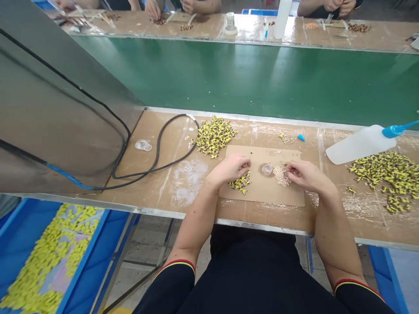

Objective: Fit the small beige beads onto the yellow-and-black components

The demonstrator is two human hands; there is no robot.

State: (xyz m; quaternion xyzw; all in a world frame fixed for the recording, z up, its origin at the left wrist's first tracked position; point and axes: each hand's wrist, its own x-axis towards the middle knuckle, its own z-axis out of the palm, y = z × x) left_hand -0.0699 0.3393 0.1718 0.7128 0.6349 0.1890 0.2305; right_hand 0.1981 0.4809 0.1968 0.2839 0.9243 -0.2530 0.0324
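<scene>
My left hand [236, 166] is over the left side of a cardboard sheet [262, 196], its fingers curled in a pinch. Just below it lies a small pile of yellow and black pieces [241, 183]. What its fingertips hold, if anything, is too small to make out. On the right side of the sheet, my right hand [299, 173] is also pinched, at the edge of a heap of tiny pale pieces [281, 176]. Its fingertips are partly hidden. Between the hands stands a small clear round dish [267, 169].
Larger yellow and black heaps lie at left [214, 136] and right [391, 174]. A white squeeze bottle [360, 144] lies tilted on the right heap. A black cable [159, 148] loops beside a metal cabinet [59, 109]. Beyond the green belt [245, 78], other people's hands work.
</scene>
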